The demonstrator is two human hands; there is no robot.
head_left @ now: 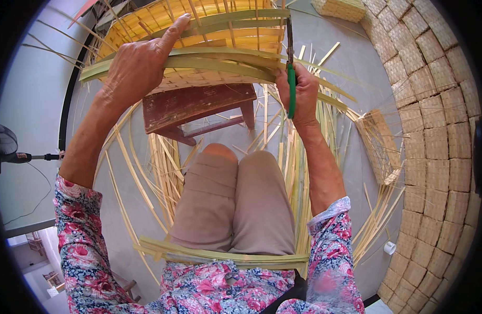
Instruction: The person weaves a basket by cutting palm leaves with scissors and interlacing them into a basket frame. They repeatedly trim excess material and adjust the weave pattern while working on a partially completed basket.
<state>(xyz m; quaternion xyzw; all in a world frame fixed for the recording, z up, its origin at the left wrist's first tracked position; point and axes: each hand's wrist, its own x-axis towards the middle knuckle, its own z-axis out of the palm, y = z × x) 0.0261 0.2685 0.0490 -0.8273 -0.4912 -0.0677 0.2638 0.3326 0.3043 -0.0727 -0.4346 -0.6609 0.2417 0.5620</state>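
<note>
A woven bamboo basket (174, 79), yellow inside and with upright stakes, rests on a worn red wooden stool (199, 104). Long green bamboo strips (215, 56) run across its near side. My left hand (139, 63) is closed over those strips at the basket's left, its index finger stretched out along the weave. At the right end my right hand (302, 91) grips green-handled scissors (291, 91), whose dark blades point up past the strip ends. Some of the right fingers are hidden behind the handle. More green strips (225, 257) lie across my lap.
Loose pale strips (165, 170) spread over the grey floor on both sides of my knees. Stacked woven baskets (432, 125) form a wall at the right. A partly woven frame (379, 146) lies before them, with a small white roll (389, 248) nearer me. A fan (6, 144) is at the left.
</note>
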